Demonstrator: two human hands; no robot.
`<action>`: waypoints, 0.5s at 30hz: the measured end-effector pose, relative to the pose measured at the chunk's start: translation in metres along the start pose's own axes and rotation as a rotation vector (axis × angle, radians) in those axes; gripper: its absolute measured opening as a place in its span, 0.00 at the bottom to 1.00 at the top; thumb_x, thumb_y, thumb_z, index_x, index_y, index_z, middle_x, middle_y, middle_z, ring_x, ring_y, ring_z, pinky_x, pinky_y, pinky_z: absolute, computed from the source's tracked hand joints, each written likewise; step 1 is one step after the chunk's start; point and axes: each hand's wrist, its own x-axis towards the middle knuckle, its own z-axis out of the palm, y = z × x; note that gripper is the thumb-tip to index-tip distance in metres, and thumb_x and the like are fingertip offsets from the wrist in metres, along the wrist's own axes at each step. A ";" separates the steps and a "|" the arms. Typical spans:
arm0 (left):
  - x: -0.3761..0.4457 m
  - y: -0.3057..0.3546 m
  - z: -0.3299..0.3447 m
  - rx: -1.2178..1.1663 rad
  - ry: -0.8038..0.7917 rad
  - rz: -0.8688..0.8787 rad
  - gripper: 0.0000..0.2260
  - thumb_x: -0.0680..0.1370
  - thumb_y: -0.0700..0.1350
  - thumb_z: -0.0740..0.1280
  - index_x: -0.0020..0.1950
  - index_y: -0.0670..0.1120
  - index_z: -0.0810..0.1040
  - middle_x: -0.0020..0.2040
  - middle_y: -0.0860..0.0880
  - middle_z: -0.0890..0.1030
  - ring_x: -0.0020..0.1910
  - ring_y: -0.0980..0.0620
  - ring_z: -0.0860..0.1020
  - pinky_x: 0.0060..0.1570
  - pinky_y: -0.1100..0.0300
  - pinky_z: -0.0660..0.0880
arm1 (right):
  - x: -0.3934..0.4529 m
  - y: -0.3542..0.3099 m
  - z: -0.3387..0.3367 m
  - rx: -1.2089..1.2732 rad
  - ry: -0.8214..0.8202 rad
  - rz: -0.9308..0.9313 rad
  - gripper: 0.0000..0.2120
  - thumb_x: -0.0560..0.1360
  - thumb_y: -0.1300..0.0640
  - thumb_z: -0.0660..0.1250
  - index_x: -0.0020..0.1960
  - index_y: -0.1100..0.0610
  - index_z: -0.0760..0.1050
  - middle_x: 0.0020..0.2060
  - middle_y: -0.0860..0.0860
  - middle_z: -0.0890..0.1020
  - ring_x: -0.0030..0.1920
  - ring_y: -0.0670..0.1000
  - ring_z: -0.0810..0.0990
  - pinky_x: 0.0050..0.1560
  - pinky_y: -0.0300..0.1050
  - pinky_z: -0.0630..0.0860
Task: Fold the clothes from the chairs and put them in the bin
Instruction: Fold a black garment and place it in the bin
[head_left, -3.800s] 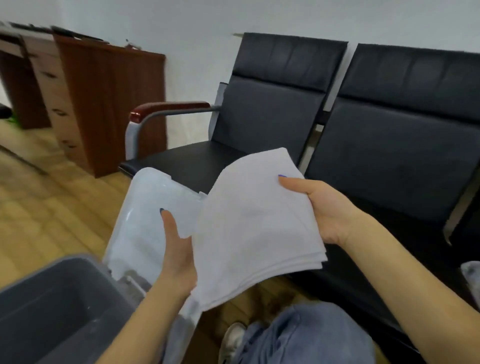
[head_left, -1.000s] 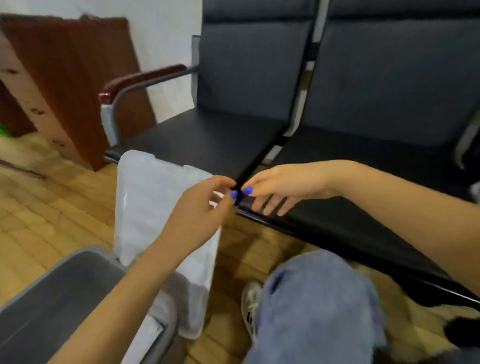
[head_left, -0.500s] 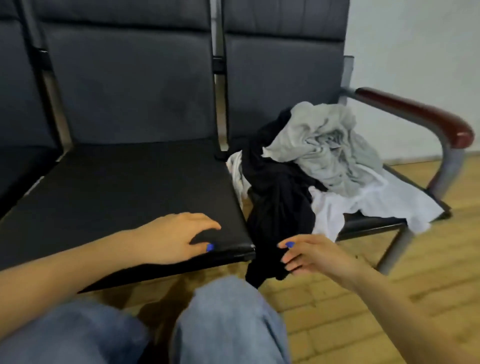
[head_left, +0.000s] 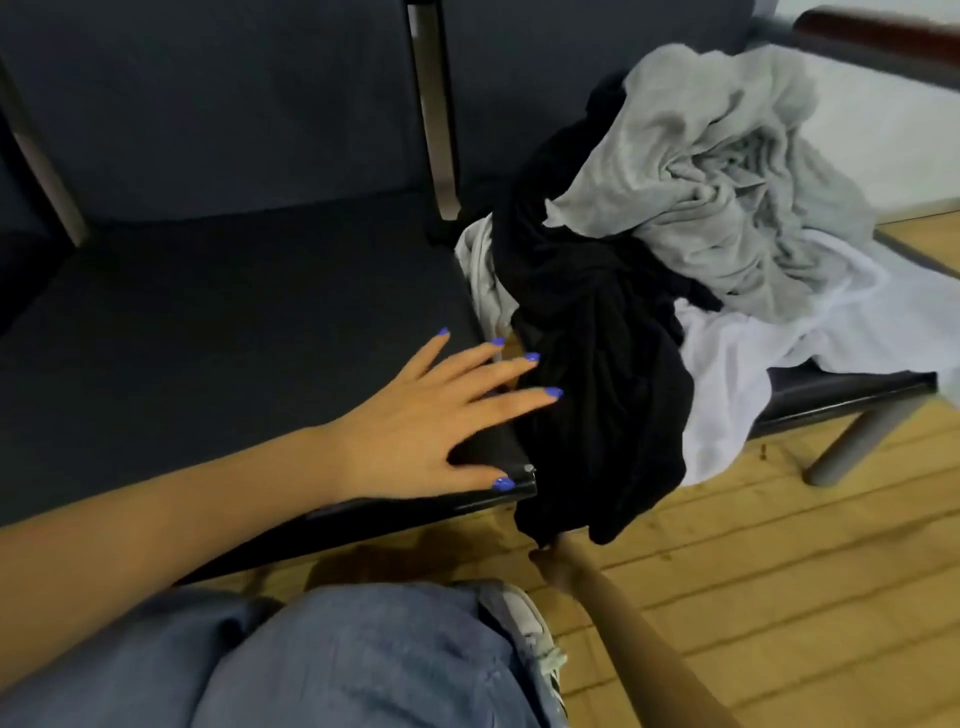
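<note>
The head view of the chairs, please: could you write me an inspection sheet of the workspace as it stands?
Surface: dark seat of the nearer chair, bare except for the hand.
Job's things: black garment hangs off the next seat's front edge; grey garment crumpled on top; white garment underneath, drooping over the edge. Bin not in view.
Clutter: nothing seen.
Grippers: left hand lies flat on the seat corner, fingers spread, fingertips at the black garment. Right hand reaches the black garment's lowest hem; grip hidden.
Cables: nothing seen.
Surroundings: wooden floor, white wall, red-brown armrest, the person's jeans and shoe.
</note>
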 end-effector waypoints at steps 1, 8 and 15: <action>0.009 0.006 0.002 0.149 0.067 0.124 0.36 0.74 0.65 0.58 0.78 0.59 0.47 0.79 0.52 0.50 0.78 0.44 0.46 0.72 0.34 0.46 | 0.006 0.003 0.003 0.027 0.031 0.013 0.19 0.82 0.65 0.53 0.71 0.68 0.58 0.69 0.61 0.67 0.66 0.63 0.69 0.50 0.40 0.66; 0.087 0.062 0.025 0.551 -0.107 0.324 0.35 0.75 0.36 0.67 0.77 0.56 0.57 0.79 0.46 0.53 0.77 0.36 0.51 0.61 0.29 0.64 | -0.009 0.047 0.005 0.268 0.053 0.070 0.24 0.79 0.65 0.59 0.74 0.63 0.59 0.42 0.53 0.75 0.46 0.53 0.74 0.47 0.44 0.70; 0.062 0.040 -0.009 0.405 0.083 0.508 0.14 0.70 0.34 0.64 0.51 0.45 0.66 0.46 0.44 0.75 0.46 0.43 0.73 0.30 0.52 0.75 | -0.048 0.047 -0.028 0.391 0.147 0.009 0.25 0.79 0.63 0.61 0.74 0.62 0.59 0.47 0.56 0.78 0.41 0.53 0.73 0.41 0.43 0.69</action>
